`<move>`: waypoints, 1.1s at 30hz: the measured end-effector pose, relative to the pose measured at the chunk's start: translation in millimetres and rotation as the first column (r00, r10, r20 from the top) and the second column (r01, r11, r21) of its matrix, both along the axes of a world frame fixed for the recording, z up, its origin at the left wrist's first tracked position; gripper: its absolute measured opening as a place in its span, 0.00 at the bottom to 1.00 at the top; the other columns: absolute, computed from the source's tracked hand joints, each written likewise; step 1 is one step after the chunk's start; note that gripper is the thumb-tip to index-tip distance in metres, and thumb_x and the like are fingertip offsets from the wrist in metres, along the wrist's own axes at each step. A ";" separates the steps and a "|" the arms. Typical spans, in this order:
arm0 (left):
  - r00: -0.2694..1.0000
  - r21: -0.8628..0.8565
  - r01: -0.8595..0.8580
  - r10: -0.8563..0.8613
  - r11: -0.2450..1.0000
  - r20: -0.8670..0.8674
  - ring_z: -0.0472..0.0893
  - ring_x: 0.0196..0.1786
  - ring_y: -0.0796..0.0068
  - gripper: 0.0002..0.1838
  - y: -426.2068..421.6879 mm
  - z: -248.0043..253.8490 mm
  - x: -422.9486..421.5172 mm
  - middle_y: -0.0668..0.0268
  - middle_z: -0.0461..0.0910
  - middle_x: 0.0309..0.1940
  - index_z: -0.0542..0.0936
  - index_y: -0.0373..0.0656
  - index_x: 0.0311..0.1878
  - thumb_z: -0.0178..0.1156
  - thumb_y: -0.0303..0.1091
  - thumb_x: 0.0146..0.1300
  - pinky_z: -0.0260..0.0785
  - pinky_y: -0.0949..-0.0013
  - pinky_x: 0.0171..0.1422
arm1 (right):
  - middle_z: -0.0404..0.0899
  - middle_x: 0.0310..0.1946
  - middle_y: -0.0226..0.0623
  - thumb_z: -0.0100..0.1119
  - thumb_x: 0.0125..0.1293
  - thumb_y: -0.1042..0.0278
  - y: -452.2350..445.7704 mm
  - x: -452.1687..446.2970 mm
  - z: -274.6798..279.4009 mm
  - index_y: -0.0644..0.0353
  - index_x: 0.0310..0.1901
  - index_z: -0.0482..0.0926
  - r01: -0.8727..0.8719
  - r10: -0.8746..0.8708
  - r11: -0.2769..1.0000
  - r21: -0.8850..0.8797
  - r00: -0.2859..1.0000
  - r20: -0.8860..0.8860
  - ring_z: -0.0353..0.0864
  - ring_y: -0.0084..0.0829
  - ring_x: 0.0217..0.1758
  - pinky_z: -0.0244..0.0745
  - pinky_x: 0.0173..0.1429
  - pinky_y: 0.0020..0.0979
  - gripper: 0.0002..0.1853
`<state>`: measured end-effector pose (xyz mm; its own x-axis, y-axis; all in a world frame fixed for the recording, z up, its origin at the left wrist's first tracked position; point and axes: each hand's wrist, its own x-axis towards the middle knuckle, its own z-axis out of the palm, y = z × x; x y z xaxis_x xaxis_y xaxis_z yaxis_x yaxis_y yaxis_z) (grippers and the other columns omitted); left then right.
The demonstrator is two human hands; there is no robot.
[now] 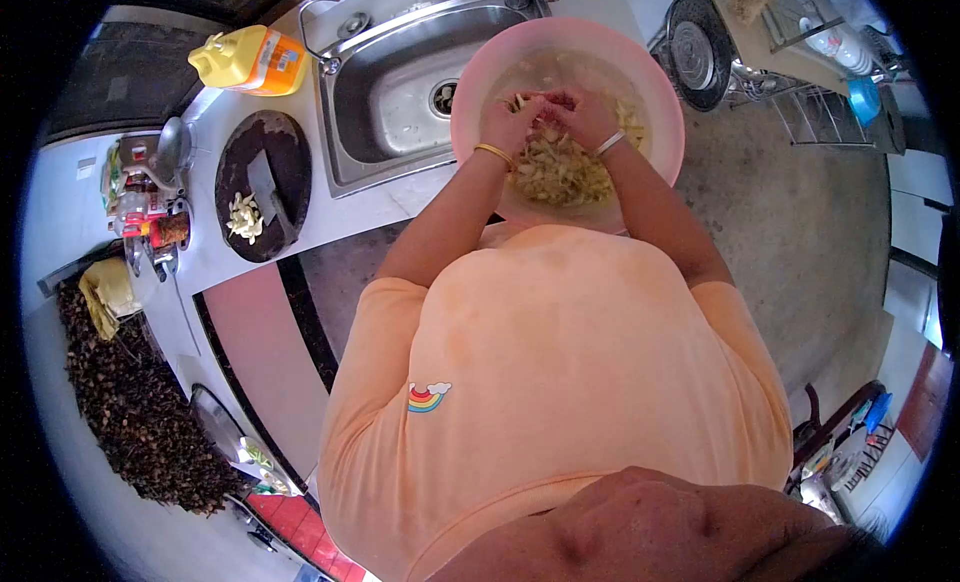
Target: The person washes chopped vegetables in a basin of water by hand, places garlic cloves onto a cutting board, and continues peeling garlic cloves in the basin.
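Note:
A large pink basin [668,132] holds water and many pale yellow-green chopped vegetable pieces [560,172]. Both my hands are inside it, close together above the heap. My left hand [507,127], with a yellow bangle at the wrist, is closed around some of the pieces; a few greenish bits show at its fingers. From the other side my right hand [590,120], wearing a pale bangle, meets it with curled fingers. What lies between the right fingers is mostly hidden.
Left of the basin is a steel sink [385,92]. A round dark chopping board [235,147] bears a cleaver [265,187] and pale chopped pieces [245,219]. A yellow jug [250,62] stands behind. Bottles [135,207] line the left side; a wire rack [820,117] is at right.

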<state>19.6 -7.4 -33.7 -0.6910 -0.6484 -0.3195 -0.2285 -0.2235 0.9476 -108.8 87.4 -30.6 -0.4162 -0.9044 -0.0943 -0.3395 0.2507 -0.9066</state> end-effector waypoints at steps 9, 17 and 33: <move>0.959 0.491 -0.154 0.248 0.857 -0.133 0.74 0.28 0.77 0.08 -6.9 -1.6 3.1 0.69 0.74 0.28 0.73 0.44 0.39 0.58 0.37 0.62 0.63 0.74 0.24 | 0.81 0.32 0.32 0.56 0.63 0.61 -2.0 -3.3 -18.4 0.61 0.43 0.79 0.076 -0.044 0.994 -0.082 0.940 0.338 0.79 0.21 0.31 0.76 0.36 0.23 0.13; 0.987 0.243 -0.113 0.137 0.963 -0.082 0.76 0.28 0.78 0.07 -4.4 -1.5 0.6 0.68 0.77 0.28 0.76 0.44 0.37 0.61 0.34 0.58 0.67 0.74 0.26 | 0.82 0.32 0.37 0.56 0.61 0.58 -1.6 -3.8 -17.1 0.59 0.42 0.80 0.076 -0.067 0.995 -0.059 0.988 0.138 0.81 0.28 0.33 0.76 0.38 0.28 0.14; 0.992 0.122 -0.107 0.114 0.987 -0.052 0.77 0.30 0.77 0.13 0.4 3.6 0.2 0.66 0.79 0.29 0.77 0.42 0.41 0.65 0.37 0.55 0.72 0.74 0.33 | 0.79 0.29 0.46 0.53 0.61 0.60 -12.4 -9.7 -19.5 0.59 0.43 0.74 0.092 -0.046 0.984 0.152 0.957 -0.286 0.80 0.37 0.32 0.74 0.40 0.35 0.13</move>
<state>19.8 -7.0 -30.1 -0.6371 -0.6815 -0.3599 -0.1415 -0.3556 0.9239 -118.5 75.0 -50.1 -0.5077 -0.8548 -0.1076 -0.5506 0.4179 -0.7226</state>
